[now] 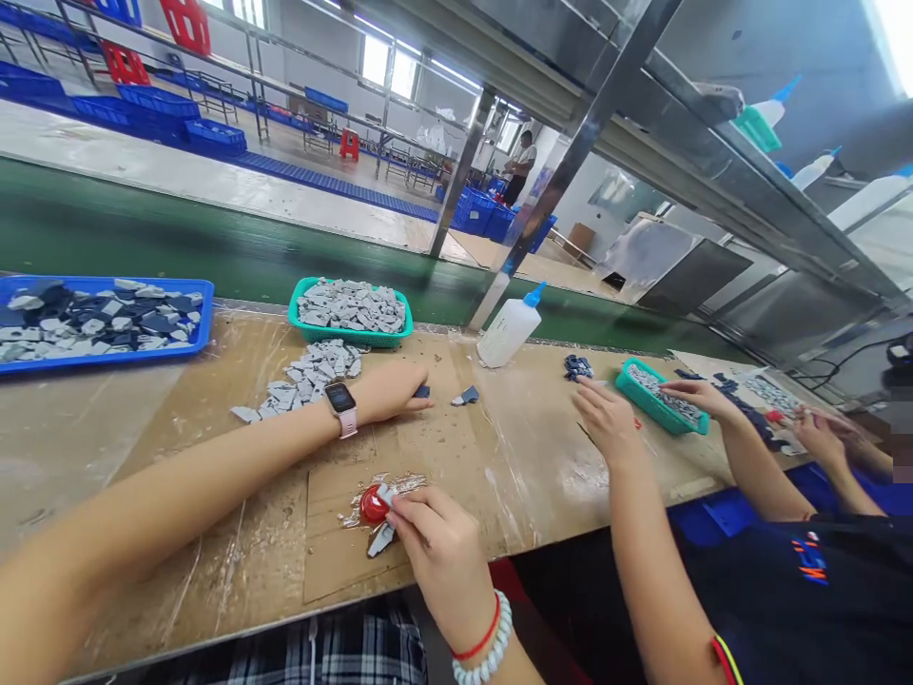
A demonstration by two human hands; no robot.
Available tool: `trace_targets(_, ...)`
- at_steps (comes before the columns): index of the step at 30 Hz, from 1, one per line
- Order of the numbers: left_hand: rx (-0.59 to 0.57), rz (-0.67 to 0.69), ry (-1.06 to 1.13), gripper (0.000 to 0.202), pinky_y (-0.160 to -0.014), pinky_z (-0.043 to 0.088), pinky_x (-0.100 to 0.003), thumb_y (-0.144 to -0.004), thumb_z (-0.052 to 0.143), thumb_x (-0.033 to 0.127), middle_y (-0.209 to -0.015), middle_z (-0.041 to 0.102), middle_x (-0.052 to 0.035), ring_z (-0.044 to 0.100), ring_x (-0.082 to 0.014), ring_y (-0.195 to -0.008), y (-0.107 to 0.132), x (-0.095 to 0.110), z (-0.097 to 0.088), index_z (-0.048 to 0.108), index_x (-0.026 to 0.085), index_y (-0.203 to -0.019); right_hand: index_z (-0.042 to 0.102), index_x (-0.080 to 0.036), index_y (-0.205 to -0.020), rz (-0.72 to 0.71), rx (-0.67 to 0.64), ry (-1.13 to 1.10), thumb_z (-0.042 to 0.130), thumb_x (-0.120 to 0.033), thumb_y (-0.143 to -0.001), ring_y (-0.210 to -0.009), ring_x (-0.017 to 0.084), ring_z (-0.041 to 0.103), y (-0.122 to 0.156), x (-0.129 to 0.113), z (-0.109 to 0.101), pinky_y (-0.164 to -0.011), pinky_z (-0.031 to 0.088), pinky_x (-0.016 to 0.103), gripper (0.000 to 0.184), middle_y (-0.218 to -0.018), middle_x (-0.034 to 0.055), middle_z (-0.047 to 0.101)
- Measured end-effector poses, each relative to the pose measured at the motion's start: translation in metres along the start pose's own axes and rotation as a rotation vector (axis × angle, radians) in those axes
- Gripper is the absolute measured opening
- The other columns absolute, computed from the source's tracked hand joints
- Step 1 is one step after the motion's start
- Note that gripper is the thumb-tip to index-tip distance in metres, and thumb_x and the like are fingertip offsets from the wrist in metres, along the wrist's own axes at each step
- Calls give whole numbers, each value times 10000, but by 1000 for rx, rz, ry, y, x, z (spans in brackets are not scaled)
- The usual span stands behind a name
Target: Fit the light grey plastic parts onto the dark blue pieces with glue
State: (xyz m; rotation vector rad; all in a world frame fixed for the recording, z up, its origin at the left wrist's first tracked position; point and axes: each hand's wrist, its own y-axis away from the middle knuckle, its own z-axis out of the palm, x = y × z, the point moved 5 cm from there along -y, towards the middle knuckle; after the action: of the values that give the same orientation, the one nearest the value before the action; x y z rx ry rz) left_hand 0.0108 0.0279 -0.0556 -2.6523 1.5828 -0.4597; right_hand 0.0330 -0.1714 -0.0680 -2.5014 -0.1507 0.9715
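Note:
My left hand [389, 392], with a smartwatch [340, 401] on its wrist, is out over the board with its fingers closed on a small dark blue plastic piece [422, 391]. My right hand [443, 535] pinches a small light grey piece [387, 494] at a red round lid [373, 504] smeared with white glue. Just below the lid lies another grey piece [381, 539]. Behind my left wrist spreads a loose heap of grey pieces [314, 373]. A grey and dark piece [467, 395] lies right of my left hand.
A blue tray [106, 360] and a green basket [349, 336] hold many pieces. A white glue bottle [508, 333] with a blue tip stands by a metal post. At right, co-workers' hands [606, 414] work around another green basket [663, 412]. A green conveyor belt [214, 228] runs behind.

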Motion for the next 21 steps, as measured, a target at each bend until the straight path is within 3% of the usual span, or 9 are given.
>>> trace_targets(5, 119, -154, 155, 374, -671, 422, -281, -926, 519, 486, -892, 668, -52, 611, -191, -749, 63, -8, -58, 550, 157, -1101, 735, -228, -982, -58, -68, 79, 501, -178, -954, -729, 207, 658, 1, -8, 2, -637, 558, 326, 240, -843, 94, 690)
trace_targets(9, 124, -229, 275, 383, -659, 417, -248, -876, 545, 558, -845, 664, -6, 602, -166, -711, 137, -15, -78, 612, 202, -1000, 727, -199, -975, -86, -23, 16, 527, -163, -944, -740, 183, 658, 0, -12, 1, -654, 562, 297, 205, -857, 84, 694)
trace_targets(12, 82, -396, 451, 406, -578, 370, -227, -807, 595, 603, -673, 584, 23, 524, -148, -602, 192, -17, -69, 603, 197, -808, 729, -196, -983, -78, -14, 5, 528, -160, -942, -747, 187, 657, -2, -12, 2, -657, 565, 306, 208, -863, 94, 694)
trace_targets(15, 47, -603, 629, 395, -557, 326, -217, -764, 633, 575, -605, 495, 38, 454, -143, -578, 232, -8, -51, 557, 196, -683, 739, -194, -958, -75, -79, 11, 508, -161, -944, -726, 195, 651, -4, -13, 6, -636, 567, 323, 234, -843, 101, 687)
trace_targets(18, 62, -724, 779, 348, -589, 325, -226, -722, 662, 531, -623, 475, 38, 447, -156, -609, 249, 7, -36, 563, 200, -681, 753, -207, -951, -40, -89, -65, 539, -180, -927, -747, 204, 663, -5, -12, 5, -665, 574, 343, 217, -848, 102, 699)
trace_targets(21, 120, -725, 958, 334, -607, 323, -235, -691, 689, 502, -655, 472, 28, 443, -160, -637, 244, 23, -22, 557, 195, -696, 769, -227, -918, 197, -23, -394, 672, -253, -853, -736, 192, 675, -4, -2, 2, -668, 583, 327, 119, -858, 79, 715)
